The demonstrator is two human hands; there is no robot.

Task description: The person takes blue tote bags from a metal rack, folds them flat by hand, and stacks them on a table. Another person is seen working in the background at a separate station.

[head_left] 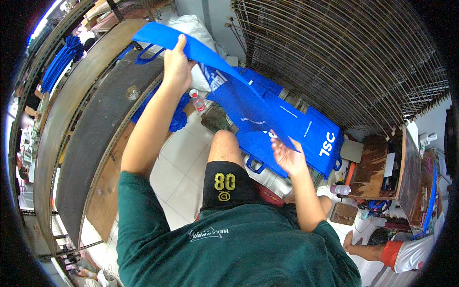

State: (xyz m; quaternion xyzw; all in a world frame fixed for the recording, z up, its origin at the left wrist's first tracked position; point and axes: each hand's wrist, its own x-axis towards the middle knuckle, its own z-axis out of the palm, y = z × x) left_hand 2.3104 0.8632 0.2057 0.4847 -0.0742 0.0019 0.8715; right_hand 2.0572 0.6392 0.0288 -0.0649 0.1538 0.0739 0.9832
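Observation:
A blue fabric tote bag with white print stretches slantwise in front of me, raised above other bags. My left hand grips its far left part, thumb on top and fingers underneath. At its lower right end, my right hand has a corner between thumb and fingers, palm turned up. Beneath lie several more blue tote bags, spread overlapping, with white print and blue loop handles. The raised bag partly hides them.
A tall metal rack of close-set wire shelves stands at the far right. Along the left runs a long dark shelf. A plastic bottle stands on the tiled floor. At right are a wooden cabinet and another person's leg.

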